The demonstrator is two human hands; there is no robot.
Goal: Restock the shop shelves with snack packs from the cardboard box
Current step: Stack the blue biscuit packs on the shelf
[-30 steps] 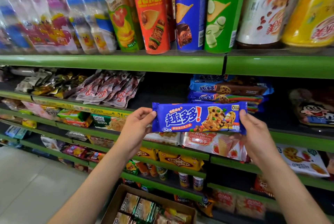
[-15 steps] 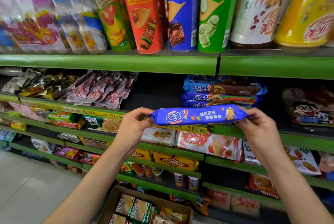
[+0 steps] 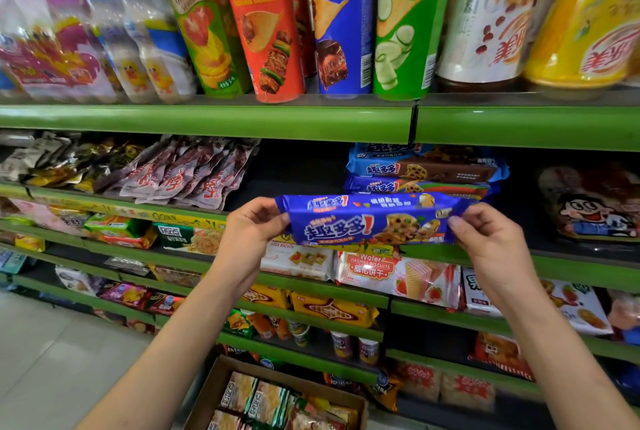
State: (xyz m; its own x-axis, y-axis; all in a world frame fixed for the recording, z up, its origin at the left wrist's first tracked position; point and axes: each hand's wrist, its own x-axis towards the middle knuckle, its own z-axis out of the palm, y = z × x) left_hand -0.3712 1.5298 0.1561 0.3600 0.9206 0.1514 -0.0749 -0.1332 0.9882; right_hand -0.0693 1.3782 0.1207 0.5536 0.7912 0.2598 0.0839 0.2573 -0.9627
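Green-edged shop shelves [image 3: 207, 123] fill the view, tier upon tier. On the top tier, tall crisp tubes [image 3: 263, 24] in red, blue and green are lined up, each printed with large yellow Chinese characters. A blue cookie pack [image 3: 370, 220], lettered 趣多多! in white beside a picture of chip cookies, is held level in front of the second tier. Its left end is pinched by the left hand [image 3: 249, 232] and its right end by the right hand [image 3: 491, 242], fingers curled round the wrapper seams. Just behind it, matching blue packs [image 3: 422, 169] are stacked on the shelf. Below, a pack reading "Wafer JIASHILI BISCUITS" [image 3: 394, 273] is displayed. At the bottom, a cardboard box [image 3: 221, 384] with more snack packs is seen.
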